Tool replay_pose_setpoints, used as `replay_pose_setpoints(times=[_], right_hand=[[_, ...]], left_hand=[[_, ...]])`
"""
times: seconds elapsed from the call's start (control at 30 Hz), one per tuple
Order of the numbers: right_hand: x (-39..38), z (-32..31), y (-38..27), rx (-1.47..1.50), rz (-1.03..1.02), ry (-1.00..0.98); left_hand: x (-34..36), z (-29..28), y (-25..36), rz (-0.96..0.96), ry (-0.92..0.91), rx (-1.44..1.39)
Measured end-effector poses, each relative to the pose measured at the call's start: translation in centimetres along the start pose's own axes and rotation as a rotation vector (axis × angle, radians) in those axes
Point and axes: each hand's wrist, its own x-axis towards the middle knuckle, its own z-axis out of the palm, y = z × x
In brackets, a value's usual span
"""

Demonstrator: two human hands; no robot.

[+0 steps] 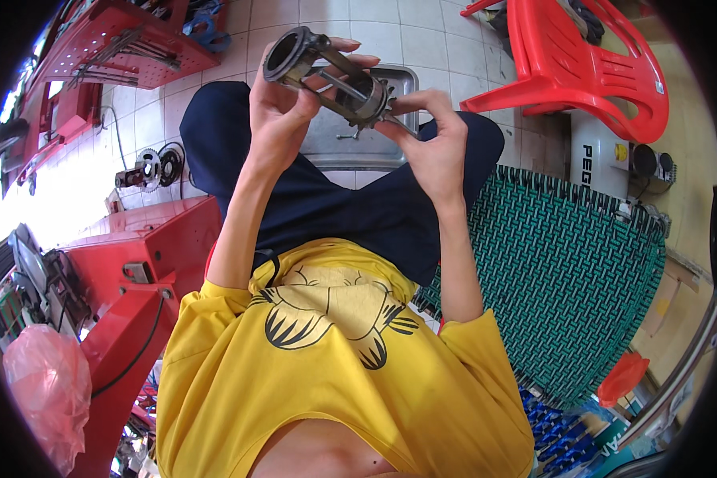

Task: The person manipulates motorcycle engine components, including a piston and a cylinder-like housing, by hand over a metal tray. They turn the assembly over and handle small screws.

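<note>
L hand (280,115), R hand (433,134) hold 1 metal pc (360,101); 1 tray (334,151)

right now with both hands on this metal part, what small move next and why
Perhaps lower the metal part a little toward the tray: the left hand supports its ringed end, the right hand grips near the toothed end, and the tray lies below, where it could catch anything loose.
</note>
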Motion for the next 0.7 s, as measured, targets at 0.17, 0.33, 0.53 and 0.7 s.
replay_pose_setpoints(times=[0.17, 0.33, 0.53, 0.7], right_hand=[[0.4, 0.1, -0.2, -0.025, -0.135, 0.022], [0.0, 0.7, 0.3, -0.256, -0.064, 0.081], [-0.2, 0.7, 1.0, -0.188, -0.157, 0.13], [-0.3, 0.5, 0.7, -0.027, -0.065, 0.111]], left_hand=[[0.3, 0.1, 0.1, 0.037, -0.063, 0.094], [0.0, 1.0, 0.5, -0.035, -0.047, 0.146], [-0.2, 1.6, -0.2, -0.013, -0.045, 0.15], [-0.2, 1.1, -1.0, 0.015, -0.012, 0.008]])
